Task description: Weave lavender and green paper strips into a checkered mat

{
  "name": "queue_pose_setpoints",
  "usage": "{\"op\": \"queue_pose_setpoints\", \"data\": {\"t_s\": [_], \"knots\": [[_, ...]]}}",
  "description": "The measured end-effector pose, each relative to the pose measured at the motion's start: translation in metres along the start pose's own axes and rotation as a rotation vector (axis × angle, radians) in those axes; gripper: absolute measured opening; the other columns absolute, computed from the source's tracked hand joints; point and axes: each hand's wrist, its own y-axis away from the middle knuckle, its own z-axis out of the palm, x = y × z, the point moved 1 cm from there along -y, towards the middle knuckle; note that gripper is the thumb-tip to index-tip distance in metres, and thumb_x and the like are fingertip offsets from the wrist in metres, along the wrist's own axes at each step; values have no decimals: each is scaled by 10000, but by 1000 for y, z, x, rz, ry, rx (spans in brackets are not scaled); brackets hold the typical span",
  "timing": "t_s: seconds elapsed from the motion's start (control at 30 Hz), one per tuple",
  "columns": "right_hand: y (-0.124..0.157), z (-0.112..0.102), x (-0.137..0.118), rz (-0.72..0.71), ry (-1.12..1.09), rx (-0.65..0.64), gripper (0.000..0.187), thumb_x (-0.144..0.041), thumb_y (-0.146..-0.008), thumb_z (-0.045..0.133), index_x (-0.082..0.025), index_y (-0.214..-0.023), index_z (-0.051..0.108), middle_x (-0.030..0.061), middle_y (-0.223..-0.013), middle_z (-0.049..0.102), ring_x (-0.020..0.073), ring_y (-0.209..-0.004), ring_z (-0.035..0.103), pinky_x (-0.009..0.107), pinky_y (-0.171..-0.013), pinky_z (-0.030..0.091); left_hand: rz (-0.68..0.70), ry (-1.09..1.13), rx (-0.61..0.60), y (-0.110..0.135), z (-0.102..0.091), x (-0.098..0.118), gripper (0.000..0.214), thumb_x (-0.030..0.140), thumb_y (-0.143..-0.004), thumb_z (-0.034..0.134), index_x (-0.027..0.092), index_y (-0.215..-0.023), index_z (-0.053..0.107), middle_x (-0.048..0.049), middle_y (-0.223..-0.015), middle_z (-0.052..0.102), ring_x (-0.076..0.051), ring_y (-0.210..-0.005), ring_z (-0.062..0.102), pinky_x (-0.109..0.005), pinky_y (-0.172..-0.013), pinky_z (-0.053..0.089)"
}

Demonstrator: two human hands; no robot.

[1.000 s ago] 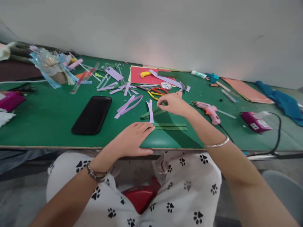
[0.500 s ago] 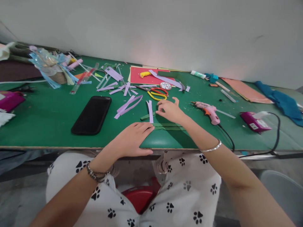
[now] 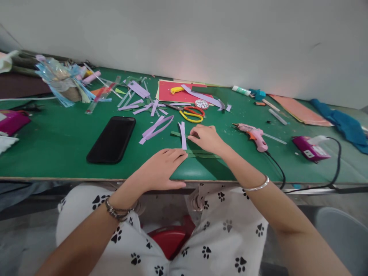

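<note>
My left hand (image 3: 162,168) lies flat, fingers stretched out, on the green table (image 3: 57,145) at its near edge, pressing the left end of dark green paper strips (image 3: 205,154). My right hand (image 3: 207,138) is just beyond, fingers bent and pinching another dark green strip (image 3: 176,134) that lies across the table. A lilac paper strip (image 3: 182,135) lies upright between the two hands, crossing that green strip.
A black phone (image 3: 112,138) lies to the left. Lilac strips (image 3: 156,127), red-and-yellow scissors (image 3: 191,113) and a red card sheet (image 3: 168,92) lie beyond. A pink glue gun (image 3: 254,135) with its cable and a purple box (image 3: 309,147) are to the right.
My right hand has come nearer and lower, from above the scissors down onto the green strip, which now lies flatter. My left hand has stayed put.
</note>
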Motion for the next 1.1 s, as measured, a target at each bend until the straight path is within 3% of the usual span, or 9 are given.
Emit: {"op": "queue_pose_setpoints", "data": {"t_s": [0.13,0.2,0.4,0.5,0.63,0.8,0.97,1.1], "knots": [[4,2,-7,35,23,-5,285,-170,-801,538,-130,-1084,541,126,-1085,556,211,-938,558,292,-738,383,2,-8,-1,-1,-1,1,646,556,-776,521,104,-1234,464,-154,-1290,505,-272,-1197,460,-384,-992,365],[3,3,-8,53,0,-25,307,-148,-799,533,-116,-1105,528,138,-1101,547,203,-939,563,282,-740,394,-3,-2,-6,-1,-1,1,650,549,-773,530,100,-1237,461,-155,-1291,504,-273,-1198,459,-385,-992,366],[-7,0,-3,29,-120,-122,293,-99,-749,539,-133,-1040,552,53,-845,618,153,-768,562,245,-648,377,-8,22,-19,-1,-3,1,669,535,-766,548,88,-1253,445,-163,-1292,498,-284,-1194,462,-396,-990,372],[-9,-7,-3,74,-303,-206,339,-115,-723,566,-137,-1058,523,14,-766,607,124,-664,543,231,-590,375,-13,28,-19,-1,-3,1,663,533,-766,551,90,-1249,451,-159,-1289,500,-284,-1191,464,-396,-991,373],[-7,-17,-8,221,-625,-278,361,-192,-794,522,-149,-1144,445,17,-820,588,97,-624,553,214,-541,402,-10,30,-16,-2,-3,2,662,521,-769,557,74,-1247,453,-161,-1283,503,-288,-1193,460,-401,-998,367],[-6,-16,-14,329,-826,-322,430,-117,-797,507,-172,-1202,372,-16,-801,532,64,-555,541,189,-509,420,-6,24,-21,-1,-3,2,673,526,-771,554,68,-1253,445,-167,-1290,496,-290,-1193,457,-404,-996,366],[-10,-17,-8,295,-809,-338,558,-72,-727,594,-164,-1233,378,-38,-762,509,43,-474,451,188,-470,406,-11,36,-16,0,-3,2,663,514,-763,567,80,-1249,446,-157,-1286,499,-286,-1190,459,-403,-994,366],[-9,-22,-7,322,-788,-387,605,-136,-745,605,-152,-1286,334,-31,-685,544,86,-502,510,201,-437,379,-11,42,-12,-1,-3,2,653,522,-766,555,91,-1245,447,-157,-1287,499,-286,-1191,459,-406,-993,367]]}}
